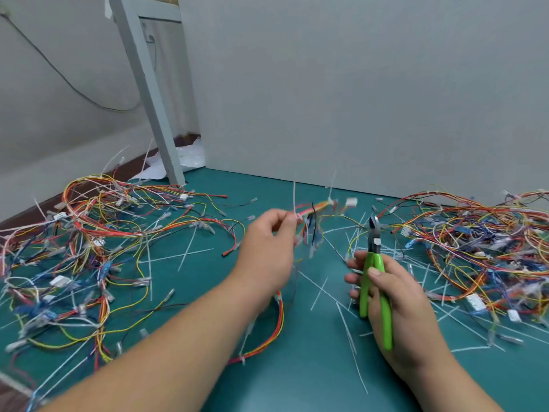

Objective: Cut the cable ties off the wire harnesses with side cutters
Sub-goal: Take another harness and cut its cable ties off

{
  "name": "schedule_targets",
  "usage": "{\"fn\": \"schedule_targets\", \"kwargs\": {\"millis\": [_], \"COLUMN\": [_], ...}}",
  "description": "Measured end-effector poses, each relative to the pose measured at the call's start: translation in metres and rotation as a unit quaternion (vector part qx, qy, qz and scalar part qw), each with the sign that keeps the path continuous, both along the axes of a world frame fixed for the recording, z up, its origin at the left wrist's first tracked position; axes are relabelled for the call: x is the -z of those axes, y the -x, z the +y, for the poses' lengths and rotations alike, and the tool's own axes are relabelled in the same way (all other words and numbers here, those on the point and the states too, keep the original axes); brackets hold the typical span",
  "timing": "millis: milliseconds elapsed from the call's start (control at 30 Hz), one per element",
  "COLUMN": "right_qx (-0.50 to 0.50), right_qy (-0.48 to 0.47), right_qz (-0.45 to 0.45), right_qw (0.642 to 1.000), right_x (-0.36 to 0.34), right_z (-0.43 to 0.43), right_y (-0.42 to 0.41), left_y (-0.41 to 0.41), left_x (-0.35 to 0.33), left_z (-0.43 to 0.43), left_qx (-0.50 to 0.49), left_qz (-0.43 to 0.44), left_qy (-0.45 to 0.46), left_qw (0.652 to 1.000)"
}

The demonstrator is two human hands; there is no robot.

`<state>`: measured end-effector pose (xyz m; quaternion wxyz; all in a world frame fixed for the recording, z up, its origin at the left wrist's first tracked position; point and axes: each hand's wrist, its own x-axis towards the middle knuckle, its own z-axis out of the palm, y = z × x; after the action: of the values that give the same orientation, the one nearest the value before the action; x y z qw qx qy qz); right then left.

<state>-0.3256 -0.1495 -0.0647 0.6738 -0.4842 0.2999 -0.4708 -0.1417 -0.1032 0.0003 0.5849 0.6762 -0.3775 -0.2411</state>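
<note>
My left hand (269,248) pinches a wire harness (315,212) of red, yellow and blue wires and lifts it above the green mat; its lower end trails down to the mat below my wrist. White cable ties (330,191) stick up from the held bundle. My right hand (395,304) grips green-handled side cutters (375,278), jaws pointing up and slightly apart, a short way right of the harness and not touching it.
A heap of harnesses (98,239) covers the left of the green mat (297,376), another heap (481,242) the right. Cut white tie strips (323,289) lie scattered in the middle. A grey wall panel (356,99) closes the back; a grey post (154,114) stands back left.
</note>
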Motion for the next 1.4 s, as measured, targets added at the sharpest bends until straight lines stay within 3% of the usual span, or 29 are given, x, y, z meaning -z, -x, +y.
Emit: {"fn": "schedule_targets", "kwargs": {"millis": [100, 167, 233, 300, 367, 467, 567, 633, 800, 933, 1033, 1100, 1200, 1267, 1333, 1400], "right_qx": [-0.042, -0.073, -0.081, -0.074, -0.081, -0.104, -0.125, -0.136, -0.18, -0.125, -0.087, -0.085, -0.082, -0.081, -0.087, -0.093], "right_qy": [-0.043, -0.058, -0.066, -0.07, -0.068, -0.043, -0.007, 0.016, 0.022, 0.031, 0.008, -0.013, -0.028, -0.019, 0.003, 0.026], "right_qz": [-0.047, -0.082, -0.107, -0.116, -0.113, -0.088, -0.055, -0.025, -0.063, -0.016, -0.011, -0.021, -0.03, -0.026, -0.019, -0.013], "right_qw": [0.997, 0.992, 0.989, 0.988, 0.988, 0.99, 0.991, 0.99, 0.981, 0.992, 0.996, 0.996, 0.996, 0.996, 0.996, 0.995], "right_x": [-0.003, -0.006, -0.007, -0.006, -0.005, -0.006, -0.005, -0.004, -0.005, 0.0, 0.0, -0.001, -0.001, -0.001, -0.001, 0.0], "right_z": [-0.001, -0.001, -0.001, -0.002, -0.003, -0.002, 0.0, 0.002, 0.002, -0.001, -0.003, -0.003, -0.003, -0.004, -0.003, -0.002], "right_y": [0.001, 0.002, 0.002, 0.002, 0.004, 0.005, 0.005, 0.003, 0.0, 0.0, 0.003, 0.004, 0.005, 0.005, 0.006, 0.006], "left_y": [0.023, 0.037, 0.046, 0.045, 0.037, 0.019, 0.014, 0.017, 0.025, 0.027, 0.025, 0.022, 0.012, 0.011, 0.012, 0.014], "left_x": [0.018, 0.026, 0.025, 0.016, 0.003, -0.007, -0.002, 0.003, 0.013, 0.019, 0.017, 0.014, 0.013, 0.007, -0.001, -0.012], "left_z": [0.014, 0.022, 0.031, 0.037, 0.034, 0.014, 0.004, 0.003, 0.001, -0.001, -0.002, 0.001, 0.003, 0.003, -0.002, -0.012], "left_qx": [0.022, 0.063, 0.089, 0.138, 0.175, 0.137, 0.235, 0.259, 0.248, 0.159, 0.095, 0.08, 0.07, 0.07, 0.117, 0.16], "left_qz": [-0.031, -0.127, -0.26, -0.328, -0.248, -0.027, 0.166, 0.216, 0.27, 0.276, 0.217, 0.135, -0.098, -0.198, -0.17, -0.019], "left_qy": [0.017, -0.014, -0.09, -0.137, -0.144, -0.164, -0.27, -0.283, -0.208, -0.139, -0.09, -0.106, -0.2, -0.159, -0.076, -0.057], "left_qw": [0.999, 0.99, 0.957, 0.925, 0.942, 0.977, 0.919, 0.898, 0.907, 0.938, 0.967, 0.982, 0.972, 0.965, 0.976, 0.985]}}
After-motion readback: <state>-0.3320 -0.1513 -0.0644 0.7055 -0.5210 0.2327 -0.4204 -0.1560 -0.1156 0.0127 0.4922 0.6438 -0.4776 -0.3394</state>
